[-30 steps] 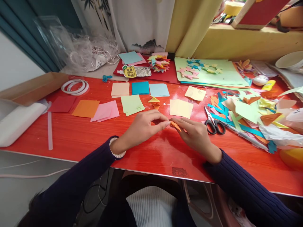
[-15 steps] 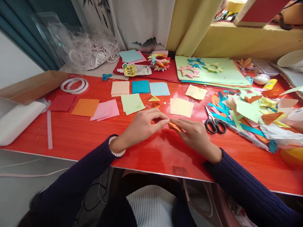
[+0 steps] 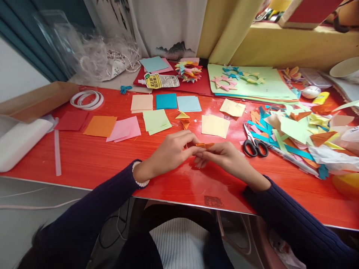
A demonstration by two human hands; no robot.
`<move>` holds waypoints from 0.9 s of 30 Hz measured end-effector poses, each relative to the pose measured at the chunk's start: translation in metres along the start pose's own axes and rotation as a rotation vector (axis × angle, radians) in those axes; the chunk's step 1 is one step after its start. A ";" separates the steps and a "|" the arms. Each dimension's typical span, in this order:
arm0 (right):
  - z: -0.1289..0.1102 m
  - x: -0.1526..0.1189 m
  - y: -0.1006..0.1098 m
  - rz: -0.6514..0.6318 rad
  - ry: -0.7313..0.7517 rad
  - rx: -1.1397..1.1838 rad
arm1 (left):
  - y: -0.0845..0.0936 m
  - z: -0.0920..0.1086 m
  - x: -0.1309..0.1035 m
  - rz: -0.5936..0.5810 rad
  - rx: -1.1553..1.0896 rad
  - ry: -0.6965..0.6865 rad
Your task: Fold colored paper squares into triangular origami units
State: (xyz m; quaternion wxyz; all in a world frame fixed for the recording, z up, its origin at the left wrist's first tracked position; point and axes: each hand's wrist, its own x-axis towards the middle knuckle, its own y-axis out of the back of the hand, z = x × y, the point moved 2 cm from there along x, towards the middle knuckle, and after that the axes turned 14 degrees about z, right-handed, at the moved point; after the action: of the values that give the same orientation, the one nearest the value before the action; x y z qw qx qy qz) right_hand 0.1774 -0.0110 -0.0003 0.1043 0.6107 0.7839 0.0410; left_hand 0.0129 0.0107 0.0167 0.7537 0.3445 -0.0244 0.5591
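Between my hands, just over the red table (image 3: 179, 179), is a small folded piece of orange paper (image 3: 205, 145). My left hand (image 3: 175, 151) pinches its left end between thumb and fingers. From the other side my right hand (image 3: 224, 157) grips it, fingertips meeting those of the left; part of the paper is hidden behind them. Just beyond lie a small folded yellow paper (image 3: 183, 115) and a folded orange paper triangle (image 3: 184, 124). Beside them are light green paper squares (image 3: 157, 121) and pale yellow paper squares (image 3: 215, 126).
Black-handled scissors (image 3: 255, 145) lie right of my right hand, by a heap of paper scraps (image 3: 297, 130). Orange squares (image 3: 100, 126), pink squares (image 3: 125, 129) and white tape rings (image 3: 87, 100) are leftward. A glue pouch (image 3: 161, 81) and folded paper rings (image 3: 224, 83) lie at the back.
The orange paper has been turned and raised slightly, from slanting under the right fingers to nearly level between both hands. The right hand has rotated, its lower fingers now showing beneath.
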 end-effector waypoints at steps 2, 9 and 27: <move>0.000 0.001 -0.001 0.006 -0.030 0.057 | 0.000 -0.003 0.001 0.009 -0.043 0.125; -0.001 0.000 -0.004 -0.101 -0.088 0.061 | -0.002 -0.007 0.005 -0.085 -0.186 0.335; 0.000 0.002 -0.005 -0.141 -0.164 0.122 | -0.009 -0.017 0.004 -0.081 -0.293 0.434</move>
State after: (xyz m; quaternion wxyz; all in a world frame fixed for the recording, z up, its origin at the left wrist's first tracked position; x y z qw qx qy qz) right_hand 0.1725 -0.0098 -0.0016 0.1333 0.5605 0.8148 -0.0643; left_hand 0.0163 0.0217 0.0007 0.8050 0.1045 0.0709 0.5796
